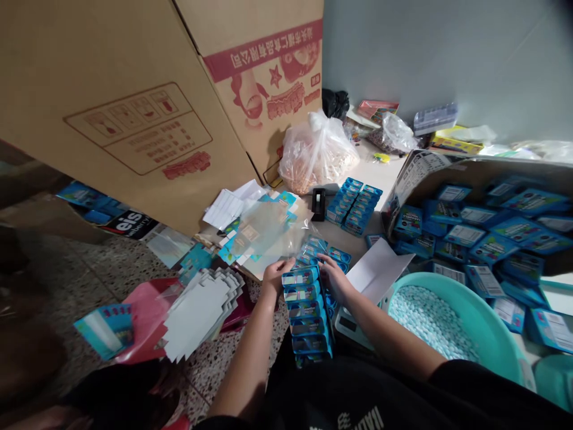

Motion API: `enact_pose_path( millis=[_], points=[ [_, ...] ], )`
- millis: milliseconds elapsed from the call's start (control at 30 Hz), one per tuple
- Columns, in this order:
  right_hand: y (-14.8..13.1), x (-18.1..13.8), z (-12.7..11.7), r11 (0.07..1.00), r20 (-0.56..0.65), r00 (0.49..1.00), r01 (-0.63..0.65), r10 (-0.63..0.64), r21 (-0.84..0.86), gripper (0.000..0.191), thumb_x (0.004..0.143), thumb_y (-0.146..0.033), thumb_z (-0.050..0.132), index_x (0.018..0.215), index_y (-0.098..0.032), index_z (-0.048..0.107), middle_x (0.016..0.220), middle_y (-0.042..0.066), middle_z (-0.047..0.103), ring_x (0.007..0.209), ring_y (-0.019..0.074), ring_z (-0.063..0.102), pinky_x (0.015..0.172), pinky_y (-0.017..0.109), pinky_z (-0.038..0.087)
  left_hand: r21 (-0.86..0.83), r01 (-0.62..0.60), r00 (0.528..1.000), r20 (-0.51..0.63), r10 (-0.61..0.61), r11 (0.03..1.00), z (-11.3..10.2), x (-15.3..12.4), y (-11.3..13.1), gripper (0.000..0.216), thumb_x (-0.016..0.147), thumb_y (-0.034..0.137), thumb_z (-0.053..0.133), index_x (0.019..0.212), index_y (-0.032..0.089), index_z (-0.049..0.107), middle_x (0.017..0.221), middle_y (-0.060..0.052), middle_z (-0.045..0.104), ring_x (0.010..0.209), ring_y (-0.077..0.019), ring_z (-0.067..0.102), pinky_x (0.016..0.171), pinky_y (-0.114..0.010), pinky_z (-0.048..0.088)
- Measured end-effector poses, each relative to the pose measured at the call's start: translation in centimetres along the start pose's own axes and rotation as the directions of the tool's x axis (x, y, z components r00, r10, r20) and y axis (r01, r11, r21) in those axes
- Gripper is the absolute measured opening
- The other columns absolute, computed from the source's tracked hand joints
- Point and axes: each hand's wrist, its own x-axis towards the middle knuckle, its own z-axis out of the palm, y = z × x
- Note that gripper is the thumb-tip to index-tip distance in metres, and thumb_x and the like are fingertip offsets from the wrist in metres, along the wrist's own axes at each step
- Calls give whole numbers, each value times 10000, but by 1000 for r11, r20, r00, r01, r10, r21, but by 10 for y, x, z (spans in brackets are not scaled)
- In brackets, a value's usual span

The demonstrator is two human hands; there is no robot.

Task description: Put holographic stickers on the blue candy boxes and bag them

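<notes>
A row of several small blue boxes point(308, 316) stands stacked in a line against my body. My left hand point(274, 276) presses the far left end of that row, fingers curled on the top box. My right hand point(332, 278) holds the right side of the same end, fingers closed around it. Just beyond my hands lie clear plastic bags point(268, 230) and a few more loose blue boxes point(329, 254).
A big cardboard carton point(134, 107) leans at the left. A teal basin point(487, 334) of small pale blue pieces sits at right, beside an open box of blue packets point(483, 233). A tape dispenser point(318, 203), a filled plastic bag point(316, 152) and flat white card blanks point(201, 310) lie around.
</notes>
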Motion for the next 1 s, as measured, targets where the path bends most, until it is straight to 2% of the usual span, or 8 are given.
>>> enact_pose_path(
  millis=[167, 300, 400, 533, 633, 733, 867, 1000],
  points=[
    [-4, 5, -4, 971, -75, 996, 28, -47, -238, 360, 705, -541, 666, 690, -198, 559, 586, -26, 538, 531, 141, 526, 520, 260, 400, -23, -58, 997, 41, 59, 998, -4, -19, 11, 464, 743, 563, 680, 926, 143, 750, 734, -19, 692, 724, -187, 617, 659, -257, 452],
    [-11, 11, -15, 882, -190, 953, 130, -238, -452, 406, 666, -508, 742, 660, -224, 454, 594, -35, 521, 543, 147, 502, 526, 257, 366, 156, -144, 988, 73, 134, 977, -12, -22, 21, 420, 778, 549, 652, 881, 159, 770, 731, -14, 701, 746, -201, 629, 684, -266, 460],
    [-20, 17, -24, 548, -30, 805, 376, -593, -748, 290, 752, -427, 696, 748, -226, 487, 726, -11, 560, 631, 162, 520, 588, 270, 404, 269, -189, 982, 66, 178, 944, -14, -19, 24, 405, 809, 538, 622, 877, 170, 776, 781, -32, 728, 798, -221, 651, 701, -277, 477],
    [-27, 18, -28, 65, 462, 575, 670, -675, -739, 120, 906, -282, 532, 822, -215, 587, 893, 60, 603, 809, 196, 582, 732, 309, 481, 272, -320, 943, 1, 333, 907, -13, -23, 18, 322, 858, 443, 597, 890, 173, 769, 908, -56, 753, 901, -223, 682, 795, -300, 515],
    [-26, 11, -27, -91, 482, 468, 641, -740, -762, 173, 928, -247, 519, 1055, -207, 631, 1107, 130, 601, 1008, 250, 577, 838, 370, 496, 322, -488, 841, -76, 536, 812, -13, -30, 8, 244, 872, 360, 609, 945, 182, 759, 981, -71, 750, 936, -212, 691, 843, -321, 539],
    [-23, 5, -27, -179, 542, 419, 647, -728, -741, 218, 928, -183, 504, 1091, -205, 647, 1159, 138, 610, 1067, 269, 556, 882, 402, 479, 441, -617, 694, -85, 715, 652, -13, -37, 0, 177, 874, 277, 632, 981, 197, 749, 968, -68, 750, 906, -192, 701, 849, -325, 557],
    [-24, 5, -25, -141, 563, 475, 667, -676, -731, 197, 932, -152, 498, 989, -206, 678, 918, 79, 682, 859, 236, 595, 784, 373, 464, 575, -653, 547, -91, 832, 493, -9, -39, -3, 154, 862, 205, 645, 984, 181, 737, 923, -80, 753, 857, -188, 708, 815, -324, 579],
    [-24, 5, -22, -63, 482, 534, 622, -695, -781, 200, 943, -157, 482, 976, -192, 675, 873, 79, 676, 814, 227, 601, 765, 354, 448, 659, -663, 469, -3, 883, 355, -6, -37, -2, 202, 858, 167, 637, 1043, 182, 718, 951, -83, 753, 868, -191, 707, 817, -322, 581]
  ],
)
